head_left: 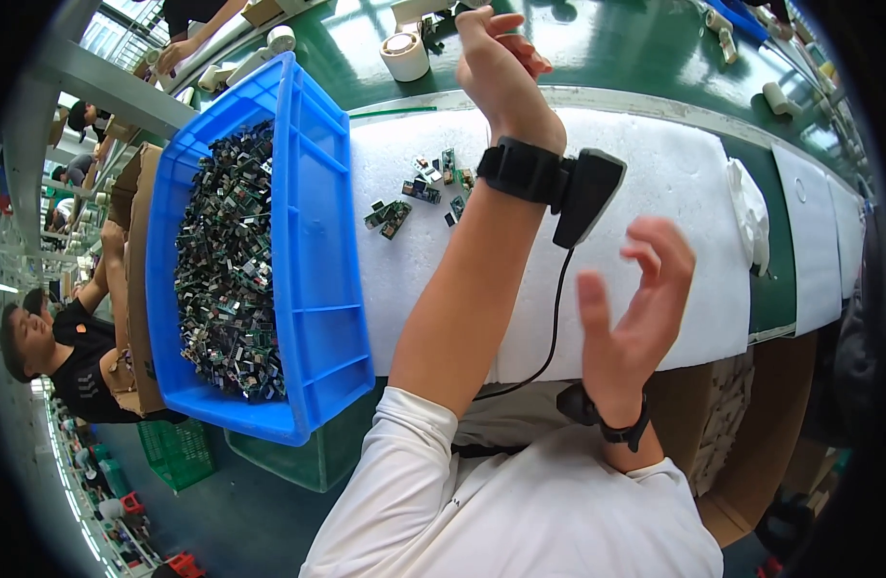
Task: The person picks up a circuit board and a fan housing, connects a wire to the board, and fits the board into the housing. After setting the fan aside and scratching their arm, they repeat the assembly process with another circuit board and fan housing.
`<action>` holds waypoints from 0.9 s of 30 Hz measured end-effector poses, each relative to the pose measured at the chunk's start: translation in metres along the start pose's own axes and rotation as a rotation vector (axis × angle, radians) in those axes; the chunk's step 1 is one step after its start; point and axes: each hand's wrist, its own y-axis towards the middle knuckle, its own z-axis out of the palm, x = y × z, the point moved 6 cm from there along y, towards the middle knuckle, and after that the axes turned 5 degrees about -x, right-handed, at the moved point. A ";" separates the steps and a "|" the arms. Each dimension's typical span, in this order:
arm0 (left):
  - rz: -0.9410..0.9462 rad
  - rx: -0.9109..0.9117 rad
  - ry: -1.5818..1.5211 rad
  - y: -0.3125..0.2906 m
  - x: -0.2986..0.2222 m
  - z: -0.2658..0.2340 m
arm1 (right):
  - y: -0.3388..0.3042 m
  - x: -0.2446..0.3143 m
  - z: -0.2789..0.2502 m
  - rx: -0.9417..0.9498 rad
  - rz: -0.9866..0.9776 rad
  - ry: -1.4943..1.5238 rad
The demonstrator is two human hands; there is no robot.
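Note:
My left hand (505, 60) is stretched far forward over the green bench, beside a roll of white tape (404, 56). Its fingers are loosely curled with gaps between them, and I see nothing in them. Over the right part of the white foam sheet (674, 154) is my right hand (643, 303), slightly blurred, thumb and fingers apart and holding nothing. Several small green circuit boards (422, 192) with metal connectors lie loose on the foam, left of my left forearm. A blue plastic bin (322, 241) at the left holds a heap of similar small boards (226, 270).
A black device (589, 197) is strapped to my left wrist, its cable running down toward my lap. Crumpled white material (748, 217) lies at the foam's right edge. Cardboard boxes (766, 453) stand at lower right. A co-worker (86, 371) is beyond the bin; another person's hand (178, 53) shows at upper left.

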 end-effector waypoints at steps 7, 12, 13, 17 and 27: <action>0.009 0.079 0.150 -0.026 0.011 0.039 | -0.006 -0.024 0.024 0.184 0.783 0.512; 0.222 0.162 0.173 -0.009 0.008 0.041 | -0.033 -0.004 0.030 0.410 0.847 0.467; 0.124 0.121 0.143 -0.003 0.009 0.033 | -0.037 -0.001 0.031 0.415 0.847 0.467; 0.027 0.098 0.136 -0.006 0.005 0.036 | -0.044 0.007 0.031 0.463 0.787 0.477; 0.167 0.147 0.228 -0.013 -0.017 0.044 | -0.057 0.020 0.028 0.545 0.782 0.469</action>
